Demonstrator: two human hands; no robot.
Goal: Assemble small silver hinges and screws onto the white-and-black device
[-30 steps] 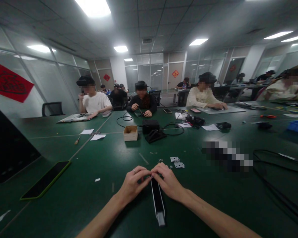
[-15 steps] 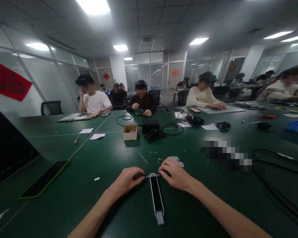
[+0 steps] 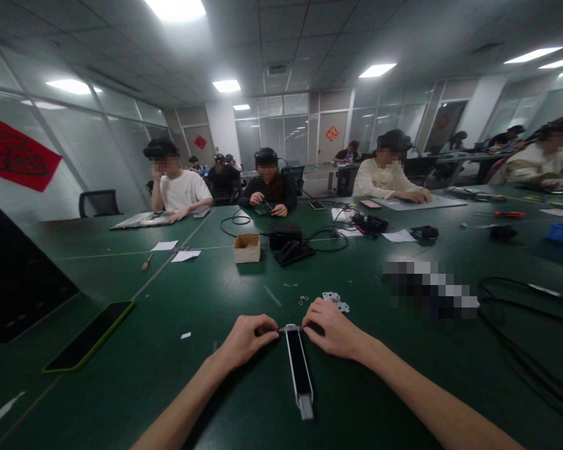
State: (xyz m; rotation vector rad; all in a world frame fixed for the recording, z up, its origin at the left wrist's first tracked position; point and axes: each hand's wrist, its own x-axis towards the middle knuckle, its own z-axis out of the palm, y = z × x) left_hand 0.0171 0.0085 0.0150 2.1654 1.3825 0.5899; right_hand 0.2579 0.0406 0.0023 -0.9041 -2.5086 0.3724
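Observation:
A long, narrow device (image 3: 299, 365) with a black face and pale frame lies on the green table, a grey block at its near end. At its far end, my left hand (image 3: 249, 337) is pinched closed beside the left corner, by a thin rod-like bit. What its fingertips grip is too small to name. My right hand (image 3: 331, 330) is pinched closed against the right corner, its fingers hiding whatever is between them. Just beyond the right hand lie pale flat plates with holes (image 3: 336, 302). Several small rings (image 3: 303, 300) lie to their left.
A small open box (image 3: 247, 249) and a black boxy device (image 3: 285, 236) with cables stand farther ahead. A green-edged phone (image 3: 90, 336) lies left; black cables (image 3: 516, 350) run along the right. A brush (image 3: 146, 262) lies beyond the phone. Several people sit across the table.
The whole view has shifted slightly. Both hands stay at the device's far end, with the left fingertips drawn a little closer together.

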